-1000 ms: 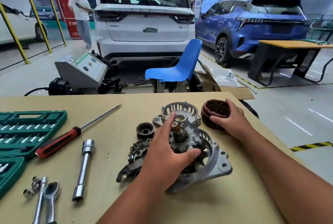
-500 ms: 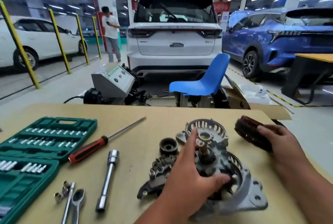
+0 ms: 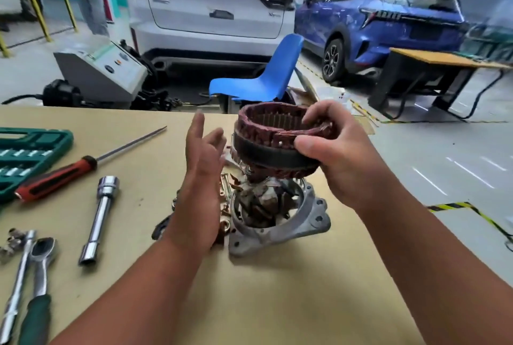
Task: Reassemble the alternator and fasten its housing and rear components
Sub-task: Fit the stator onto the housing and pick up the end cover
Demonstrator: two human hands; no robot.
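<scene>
If lowered at the present tilt, likely to cock the stator ring (image 3: pixel 274 136) on the rim of the aluminium housing (image 3: pixel 308 222) or scrape its copper windings against the rotor (image 3: pixel 261 203) standing inside; gripped from one side only, so also liable to slip. Held just above the housing, mid-way across the table (image 3: pixel 277 303), by the right hand (image 3: pixel 341 158) at its right edge: thumb pressed on the near dark lamination band, fingers (image 3: pixel 316 115) curled over the top windings into the bore. Noted just left of the ring: open left hand (image 3: pixel 202 167), straight-fingered, holding nothing, apparently not touching.
</scene>
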